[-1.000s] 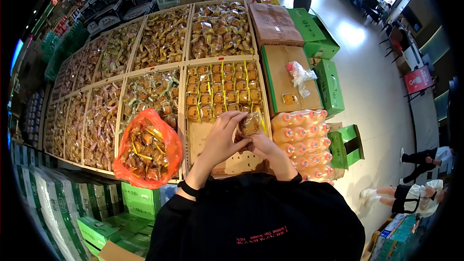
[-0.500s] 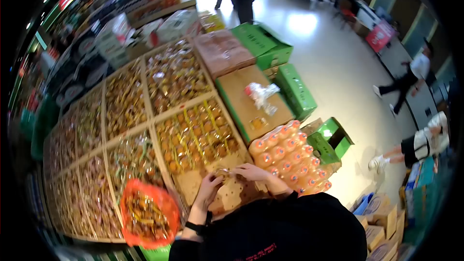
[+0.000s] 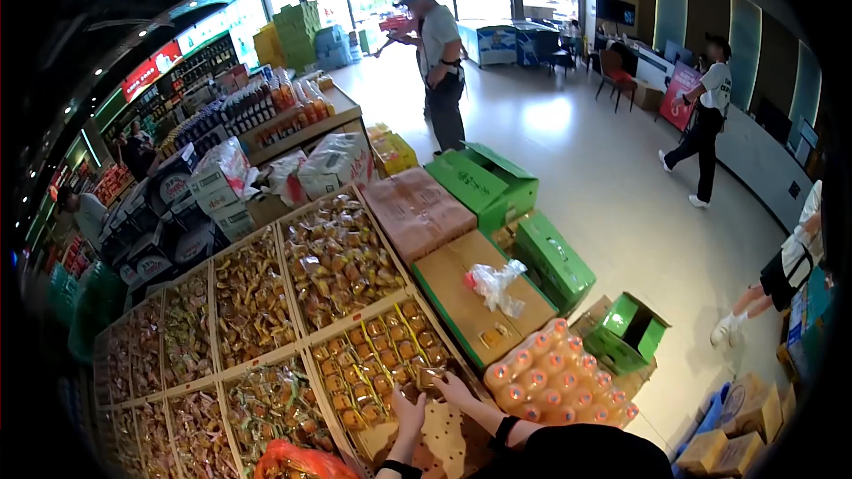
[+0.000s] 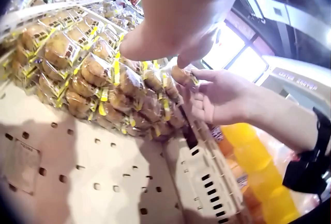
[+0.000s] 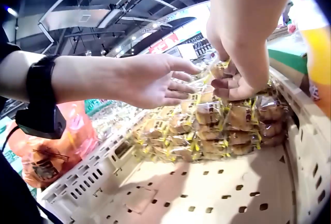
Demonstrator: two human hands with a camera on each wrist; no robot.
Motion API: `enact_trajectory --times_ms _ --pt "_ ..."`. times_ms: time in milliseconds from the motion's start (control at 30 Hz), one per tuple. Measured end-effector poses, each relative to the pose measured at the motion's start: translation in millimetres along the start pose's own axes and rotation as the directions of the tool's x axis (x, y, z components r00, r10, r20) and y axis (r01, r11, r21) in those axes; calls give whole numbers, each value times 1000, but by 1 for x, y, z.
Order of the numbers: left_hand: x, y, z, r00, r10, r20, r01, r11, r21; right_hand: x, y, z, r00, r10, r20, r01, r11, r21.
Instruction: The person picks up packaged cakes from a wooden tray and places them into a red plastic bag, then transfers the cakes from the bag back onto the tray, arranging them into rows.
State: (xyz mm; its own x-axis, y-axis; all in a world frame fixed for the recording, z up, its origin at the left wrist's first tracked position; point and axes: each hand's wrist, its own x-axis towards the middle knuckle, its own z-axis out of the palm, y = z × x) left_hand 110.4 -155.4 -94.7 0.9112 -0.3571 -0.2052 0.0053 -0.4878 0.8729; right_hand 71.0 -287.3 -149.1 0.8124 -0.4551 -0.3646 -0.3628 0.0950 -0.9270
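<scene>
Rows of small cakes in clear wrappers with yellow strips (image 3: 377, 350) fill the far part of a pale perforated crate (image 3: 444, 435). At the near edge of these rows, my right hand (image 3: 457, 390) pinches one wrapped cake (image 5: 219, 69) between thumb and fingers. Close beside it on the left is my left hand (image 5: 145, 81), its fingers stretched toward the same cake and the row's top. In the left wrist view my right hand (image 4: 222, 99) shows with the cake at its fingertips, and the left hand's wrist area fills the top.
An orange-red plastic bag (image 5: 57, 141) of wrapped cakes stands left of the crate. Right of it are shrink-wrapped bottles (image 3: 555, 377) and a brown carton (image 3: 466, 293) with a crumpled plastic bag (image 3: 497, 286) on top. More crates of wrapped snacks (image 3: 253, 302) adjoin. People stand farther off.
The head view has swung upward and round, showing more of the shop. Both hands have gone from the crate's near part, with a wrapped cake between them, forward to the cake rows.
</scene>
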Motion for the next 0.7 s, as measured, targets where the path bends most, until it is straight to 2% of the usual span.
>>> enact_trajectory --times_ms 33,67,100,133,167,200,267,300,333,400,467,567,700 --pt "3 -7 1 979 187 -79 -155 940 305 -1 -8 -6 999 -2 -38 -6 979 -203" --pt "7 -10 3 976 192 -99 -154 939 307 -5 -13 -12 997 -12 -75 -19 919 -394" --pt "8 -13 6 970 244 3 -223 880 420 -3 -14 -18 997 74 -17 -73 875 -478" --pt "8 -17 7 955 276 113 -293 802 520 6 -5 -19 990 140 15 -120 898 -424" --pt "7 -11 8 938 313 148 -341 762 550 7 -6 -15 996 86 5 -72 871 -485" --pt "9 -16 10 943 305 132 -325 762 560 9 0 -11 1000 31 1 -26 837 -547" --pt "17 -31 11 909 330 254 -414 644 644 25 20 -16 980 151 133 -85 911 -404" --pt "16 -38 10 917 307 255 -398 664 633 32 26 -15 959 146 241 -52 933 -357" --pt "16 -45 8 920 305 247 -391 668 633 37 33 -15 958 146 247 -48 931 -362" --pt "19 -53 -1 876 350 332 -478 545 689 41 30 -17 949 185 254 -74 917 -392" --pt "22 -56 -7 865 356 353 -500 546 672 44 20 -22 938 211 274 -93 916 -390" --pt "21 -55 -15 844 381 379 -536 547 643 43 -3 -29 823 385 417 -134 846 -517" --pt "22 -57 -19 811 438 388 -583 552 596 29 -9 -28 841 376 389 -131 839 -528"
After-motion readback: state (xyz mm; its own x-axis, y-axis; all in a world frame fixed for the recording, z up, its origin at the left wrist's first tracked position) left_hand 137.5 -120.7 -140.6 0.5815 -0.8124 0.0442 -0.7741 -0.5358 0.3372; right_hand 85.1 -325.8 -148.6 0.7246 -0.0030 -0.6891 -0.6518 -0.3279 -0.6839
